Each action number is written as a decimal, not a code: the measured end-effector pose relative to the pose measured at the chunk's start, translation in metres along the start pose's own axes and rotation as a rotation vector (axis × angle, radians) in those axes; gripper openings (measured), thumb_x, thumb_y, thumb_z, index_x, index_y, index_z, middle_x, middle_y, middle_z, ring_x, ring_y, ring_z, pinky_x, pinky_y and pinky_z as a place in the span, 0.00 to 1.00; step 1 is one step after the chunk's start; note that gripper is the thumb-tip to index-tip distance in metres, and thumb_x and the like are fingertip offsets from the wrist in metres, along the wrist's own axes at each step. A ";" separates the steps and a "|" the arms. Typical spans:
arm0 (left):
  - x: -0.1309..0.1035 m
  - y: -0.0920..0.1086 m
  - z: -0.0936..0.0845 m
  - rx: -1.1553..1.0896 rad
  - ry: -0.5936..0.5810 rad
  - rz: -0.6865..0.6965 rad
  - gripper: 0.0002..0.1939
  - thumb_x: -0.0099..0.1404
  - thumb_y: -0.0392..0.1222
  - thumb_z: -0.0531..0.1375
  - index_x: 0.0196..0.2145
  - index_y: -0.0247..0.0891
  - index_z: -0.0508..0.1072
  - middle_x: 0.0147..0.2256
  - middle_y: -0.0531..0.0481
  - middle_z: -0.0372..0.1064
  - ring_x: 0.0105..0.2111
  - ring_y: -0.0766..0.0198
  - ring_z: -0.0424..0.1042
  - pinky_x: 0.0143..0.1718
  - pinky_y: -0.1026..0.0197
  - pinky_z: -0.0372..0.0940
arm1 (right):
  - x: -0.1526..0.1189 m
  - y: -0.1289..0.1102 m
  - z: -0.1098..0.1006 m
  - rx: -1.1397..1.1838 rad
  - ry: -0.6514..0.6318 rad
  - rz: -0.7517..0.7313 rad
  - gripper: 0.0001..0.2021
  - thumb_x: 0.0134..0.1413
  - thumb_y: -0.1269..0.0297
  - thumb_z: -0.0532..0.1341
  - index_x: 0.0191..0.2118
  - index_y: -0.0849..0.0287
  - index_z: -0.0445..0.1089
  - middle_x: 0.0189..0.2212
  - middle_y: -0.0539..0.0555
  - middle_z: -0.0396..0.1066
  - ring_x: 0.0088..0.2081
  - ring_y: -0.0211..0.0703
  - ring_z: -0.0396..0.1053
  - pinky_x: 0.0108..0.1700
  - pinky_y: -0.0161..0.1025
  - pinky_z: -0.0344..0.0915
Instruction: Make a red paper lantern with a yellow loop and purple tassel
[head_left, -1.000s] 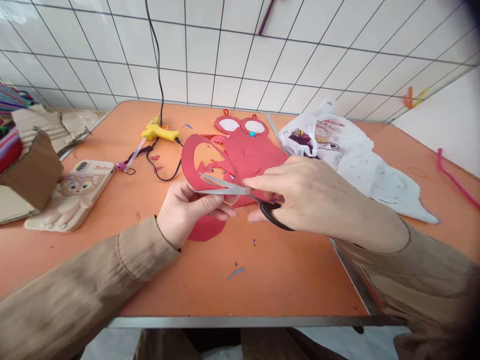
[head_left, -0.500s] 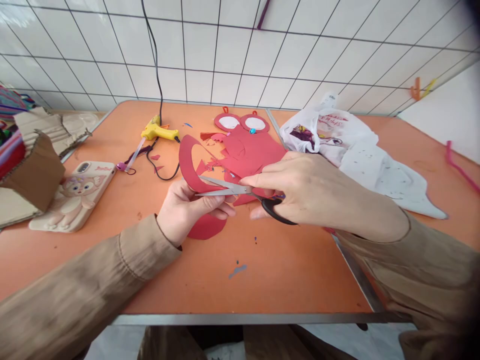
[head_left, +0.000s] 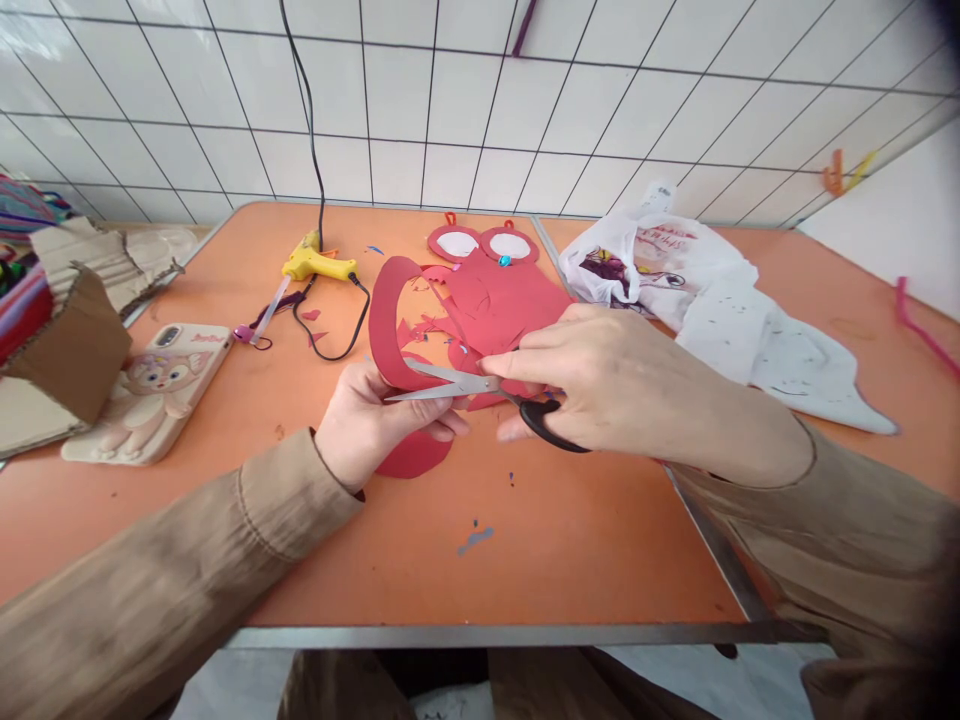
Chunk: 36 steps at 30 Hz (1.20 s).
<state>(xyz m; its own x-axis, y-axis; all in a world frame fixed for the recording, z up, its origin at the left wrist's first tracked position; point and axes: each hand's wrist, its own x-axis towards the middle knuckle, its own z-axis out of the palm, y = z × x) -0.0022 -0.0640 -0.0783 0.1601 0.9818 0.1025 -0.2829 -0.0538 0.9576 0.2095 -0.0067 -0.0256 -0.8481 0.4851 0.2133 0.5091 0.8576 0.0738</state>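
My left hand (head_left: 375, 410) pinches a curved strip of red paper (head_left: 386, 320) that bends upward from the fingers. A pair of scissors (head_left: 469, 384) with black handles is in my right hand (head_left: 600, 385). Its blades are spread apart at the lower part of the strip, close to my left thumb. Below my left hand lies a rounded red paper piece (head_left: 416, 457), partly covered by the fingers. Behind the hands is a red paper crab-like shape (head_left: 510, 295) with two round white-centred eyes (head_left: 457, 243), and red scraps lie around it.
A yellow glue gun (head_left: 319, 263) with a black cord rests at the back left. Nearer are a phone in a cartoon case (head_left: 157, 390) and a cardboard box (head_left: 82, 340). On the right lies a white plastic bag (head_left: 697, 270). A tiled wall (head_left: 465, 100) borders the orange table.
The red strip has shifted slightly right and its curl has turned more upright. The scissor blades have opened wider. Both hands stay in nearly the same place.
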 end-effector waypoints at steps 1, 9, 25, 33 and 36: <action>0.000 0.000 0.000 0.001 0.002 -0.002 0.08 0.55 0.45 0.71 0.29 0.38 0.83 0.27 0.49 0.79 0.25 0.63 0.79 0.26 0.67 0.76 | 0.000 0.000 -0.001 -0.009 -0.011 0.002 0.12 0.55 0.51 0.65 0.30 0.53 0.69 0.18 0.46 0.59 0.22 0.37 0.54 0.30 0.41 0.52; 0.000 0.000 0.001 -0.018 0.020 0.007 0.06 0.52 0.40 0.73 0.28 0.36 0.82 0.25 0.49 0.79 0.23 0.62 0.79 0.24 0.68 0.75 | 0.000 -0.002 0.000 -0.048 -0.022 0.018 0.10 0.53 0.54 0.66 0.30 0.53 0.69 0.19 0.46 0.60 0.22 0.37 0.55 0.30 0.41 0.51; -0.001 0.003 0.004 0.082 0.062 0.008 0.09 0.52 0.44 0.72 0.27 0.36 0.81 0.23 0.49 0.77 0.21 0.61 0.76 0.23 0.62 0.75 | 0.000 -0.001 0.000 -0.029 -0.018 -0.006 0.11 0.56 0.52 0.63 0.32 0.53 0.70 0.20 0.47 0.61 0.23 0.38 0.56 0.32 0.43 0.54; 0.001 0.001 0.002 -0.004 0.054 -0.016 0.10 0.48 0.46 0.74 0.24 0.39 0.81 0.21 0.50 0.77 0.19 0.61 0.75 0.23 0.60 0.74 | 0.000 0.002 0.000 0.010 -0.022 -0.026 0.10 0.56 0.53 0.64 0.32 0.53 0.70 0.20 0.46 0.59 0.23 0.37 0.54 0.33 0.42 0.54; 0.001 0.001 0.001 -0.020 0.044 -0.022 0.10 0.48 0.46 0.74 0.24 0.40 0.82 0.21 0.50 0.77 0.19 0.60 0.75 0.23 0.59 0.74 | 0.000 0.002 0.000 0.015 -0.025 -0.039 0.10 0.56 0.53 0.64 0.32 0.53 0.70 0.19 0.45 0.59 0.22 0.36 0.54 0.32 0.42 0.53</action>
<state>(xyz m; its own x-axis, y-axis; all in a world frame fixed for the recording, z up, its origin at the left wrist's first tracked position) -0.0012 -0.0633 -0.0774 0.1250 0.9898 0.0690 -0.2985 -0.0288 0.9540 0.2107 -0.0046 -0.0253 -0.8709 0.4550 0.1857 0.4731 0.8785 0.0666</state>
